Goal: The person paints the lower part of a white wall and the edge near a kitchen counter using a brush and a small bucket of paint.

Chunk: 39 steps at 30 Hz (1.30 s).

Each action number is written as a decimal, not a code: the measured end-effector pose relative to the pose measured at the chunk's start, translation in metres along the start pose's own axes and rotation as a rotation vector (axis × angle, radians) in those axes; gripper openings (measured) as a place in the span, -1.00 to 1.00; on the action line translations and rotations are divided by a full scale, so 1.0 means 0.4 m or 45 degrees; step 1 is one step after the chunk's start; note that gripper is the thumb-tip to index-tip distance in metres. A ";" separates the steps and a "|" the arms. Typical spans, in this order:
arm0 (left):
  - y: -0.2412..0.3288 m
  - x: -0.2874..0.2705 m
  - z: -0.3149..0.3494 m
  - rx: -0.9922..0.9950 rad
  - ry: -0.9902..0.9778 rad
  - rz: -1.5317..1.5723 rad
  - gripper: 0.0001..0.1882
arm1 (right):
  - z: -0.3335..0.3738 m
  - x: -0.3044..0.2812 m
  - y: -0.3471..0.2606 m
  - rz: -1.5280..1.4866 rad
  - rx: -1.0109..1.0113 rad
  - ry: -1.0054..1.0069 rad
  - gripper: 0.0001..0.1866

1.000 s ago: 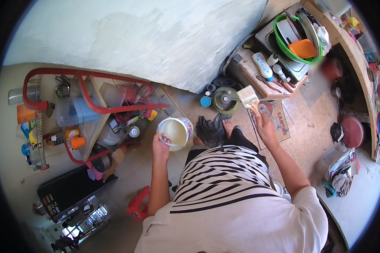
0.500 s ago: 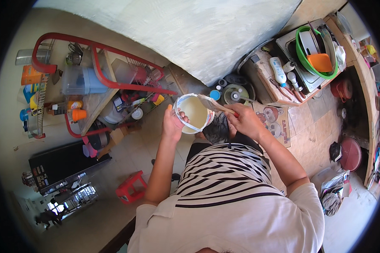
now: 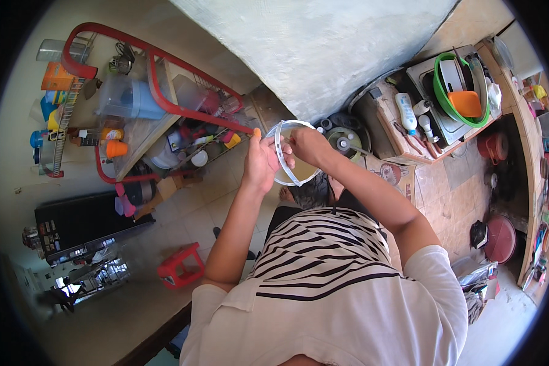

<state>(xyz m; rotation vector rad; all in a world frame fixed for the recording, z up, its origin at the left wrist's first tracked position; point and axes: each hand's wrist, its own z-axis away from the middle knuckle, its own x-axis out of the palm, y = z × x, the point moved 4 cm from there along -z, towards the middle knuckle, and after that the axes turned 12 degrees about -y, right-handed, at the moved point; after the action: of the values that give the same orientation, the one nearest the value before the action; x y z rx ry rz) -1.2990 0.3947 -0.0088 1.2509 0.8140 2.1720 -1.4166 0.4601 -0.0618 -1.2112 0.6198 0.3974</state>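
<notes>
A small white bucket (image 3: 307,180) with pale yellowish liquid inside is held up in front of my body. My left hand (image 3: 263,161) grips its left side, fingers curled over the rim and thumb pointing up. The bucket's white handle (image 3: 280,149) lies across the opening beside those fingers. My right hand (image 3: 311,146) is closed and reaches over the bucket's right side into its mouth. The paintbrush it holds is hidden now behind the hand and inside the bucket.
A white wall (image 3: 323,49) rises ahead. At left stands a red-framed rack (image 3: 183,111) loaded with containers; a red stool (image 3: 181,266) is below it. A tiled counter (image 3: 402,143) at right carries bottles, tools and a green basin (image 3: 438,91). Pots (image 3: 348,143) sit on the floor beyond the bucket.
My right hand has moved left and over the bucket, taking the brush from the rim down inside. The handle has swung across the opening. My view has shifted slightly.
</notes>
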 end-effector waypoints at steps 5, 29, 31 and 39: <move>0.021 0.015 0.014 0.006 -0.014 0.011 -0.25 | -0.048 0.033 0.021 0.118 0.034 -0.145 -0.82; 0.033 -0.040 0.019 0.056 0.079 0.074 -0.22 | 0.095 -0.056 0.096 -1.150 0.214 -0.036 -0.72; 0.022 -0.050 0.021 0.050 0.106 0.079 -0.23 | 0.107 -0.026 0.130 -1.302 0.262 -0.041 -0.71; -0.034 -0.132 0.053 -0.014 0.195 0.136 -0.27 | 0.146 0.138 0.194 -1.800 0.363 0.111 -0.67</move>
<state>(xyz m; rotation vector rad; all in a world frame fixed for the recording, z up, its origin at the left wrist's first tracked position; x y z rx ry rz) -1.2546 0.3739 -0.0408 1.1570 0.8112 2.3781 -1.4065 0.5375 -0.1416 -1.1144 -0.2018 -0.9040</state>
